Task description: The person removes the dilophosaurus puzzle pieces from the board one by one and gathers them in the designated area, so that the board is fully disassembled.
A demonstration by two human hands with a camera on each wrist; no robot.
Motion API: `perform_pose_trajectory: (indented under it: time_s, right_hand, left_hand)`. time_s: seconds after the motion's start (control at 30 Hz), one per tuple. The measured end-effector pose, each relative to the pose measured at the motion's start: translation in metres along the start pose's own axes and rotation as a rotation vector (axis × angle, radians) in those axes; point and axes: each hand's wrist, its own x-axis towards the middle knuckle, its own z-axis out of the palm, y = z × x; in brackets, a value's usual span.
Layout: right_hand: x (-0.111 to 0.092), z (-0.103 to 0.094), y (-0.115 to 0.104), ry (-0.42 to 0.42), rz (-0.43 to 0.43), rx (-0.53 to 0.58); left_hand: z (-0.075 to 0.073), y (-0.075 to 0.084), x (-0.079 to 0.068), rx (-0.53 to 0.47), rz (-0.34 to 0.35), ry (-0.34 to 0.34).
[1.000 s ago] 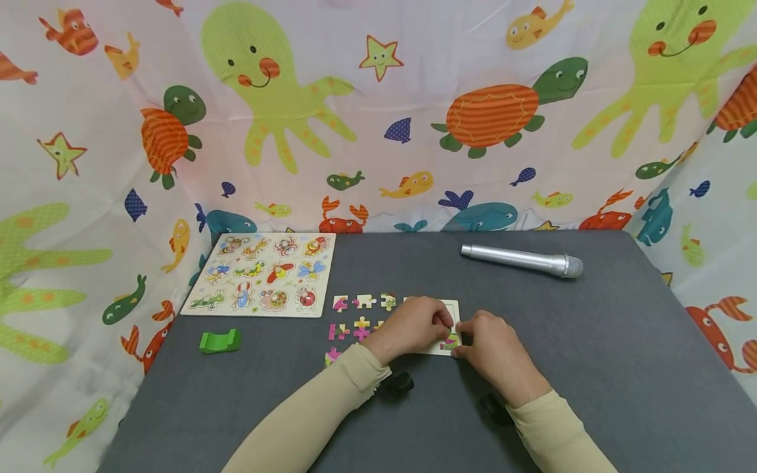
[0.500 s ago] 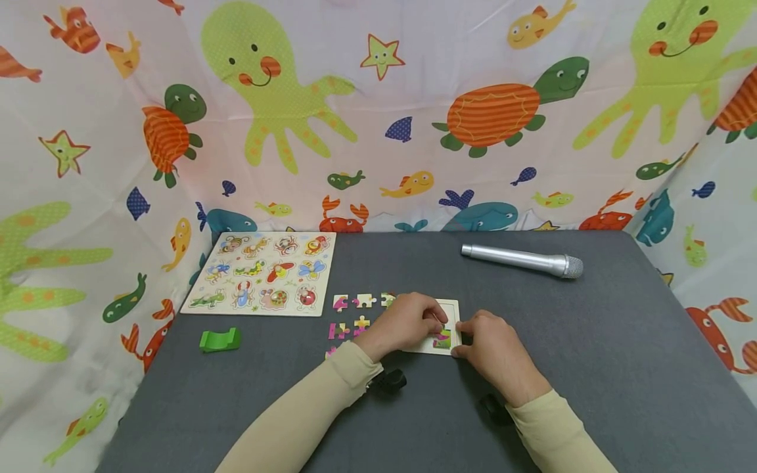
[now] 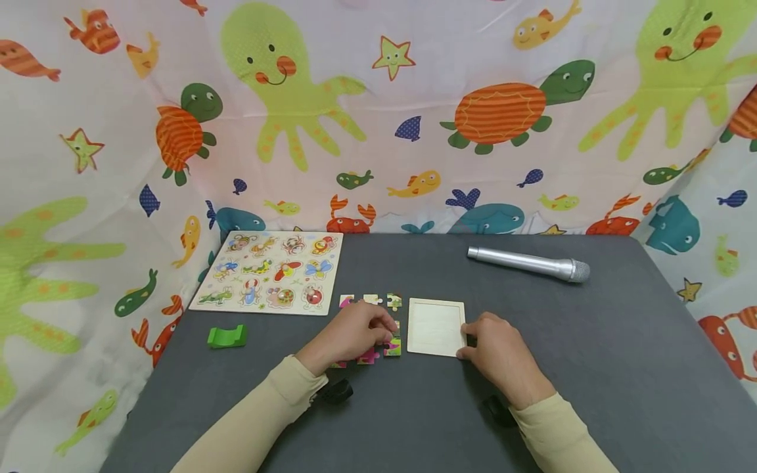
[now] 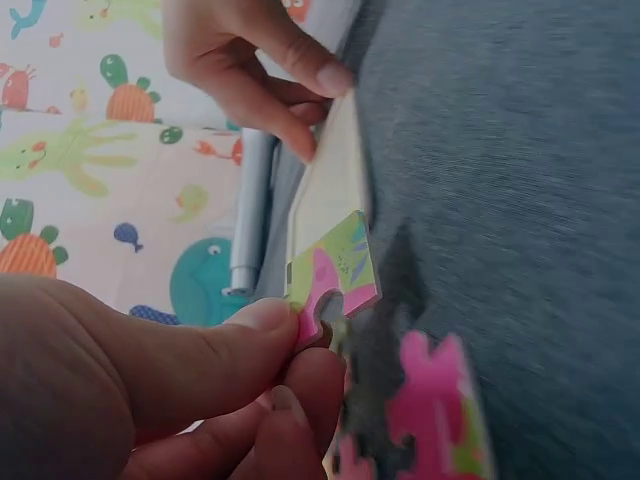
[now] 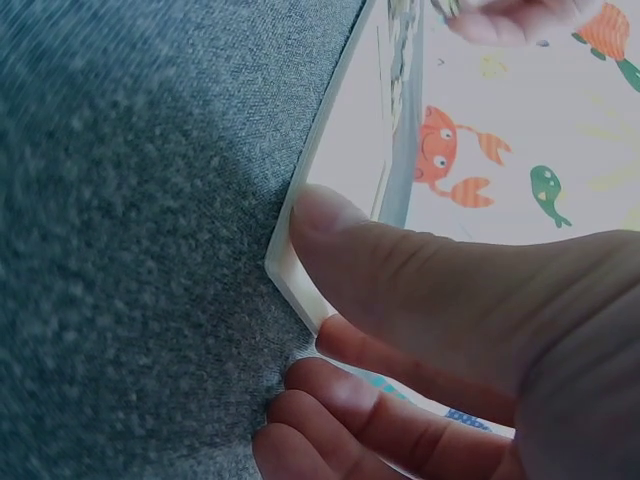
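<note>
My left hand (image 3: 353, 334) pinches a pink and green jigsaw piece (image 4: 345, 262) between thumb and finger, above the other pieces. Several loose jigsaw pieces (image 3: 368, 357) lie under and around this hand, which partly hides them. Just right of them is a square wooden puzzle tray (image 3: 436, 328) with a pale rim and no pieces in it. My right hand (image 3: 501, 358) grips the tray's right edge. In the right wrist view its thumb (image 5: 335, 212) lies on the rim and the other fingers are at the outer side.
An insect picture board (image 3: 266, 270) lies at the back left, with a green arched block (image 3: 227, 336) in front of it. A silver microphone (image 3: 529, 263) lies at the back right. A printed sea-animal curtain (image 3: 378, 151) walls the grey table (image 3: 591, 368).
My left hand has moved left, out of the tray and over the loose pieces, carrying the jigsaw piece that was in the tray's lower right. My right hand still grips the tray.
</note>
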Motion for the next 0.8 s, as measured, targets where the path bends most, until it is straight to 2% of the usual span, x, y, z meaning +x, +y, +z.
perform_pose_trajectory:
  time_s: [0.2,0.4,0.57,0.8]
  right_hand:
    - [0.002,-0.003,0.002,0.006,0.001,0.000]
    - [0.004,0.001,-0.002,-0.008,-0.002,0.005]
    - [0.004,0.001,-0.001,0.008,-0.012,0.001]
    - [0.003,-0.002,0.006,-0.026,0.029,0.028]
  left_hand:
    - [0.001,-0.004,-0.007,0.008,0.025,0.008]
    - [0.007,-0.006,-0.012,0.056,0.001,0.011]
    - [0.011,-0.007,-0.012,0.084,0.011,0.035]
    - [0.006,-0.010,-0.020,0.190,0.074,0.162]
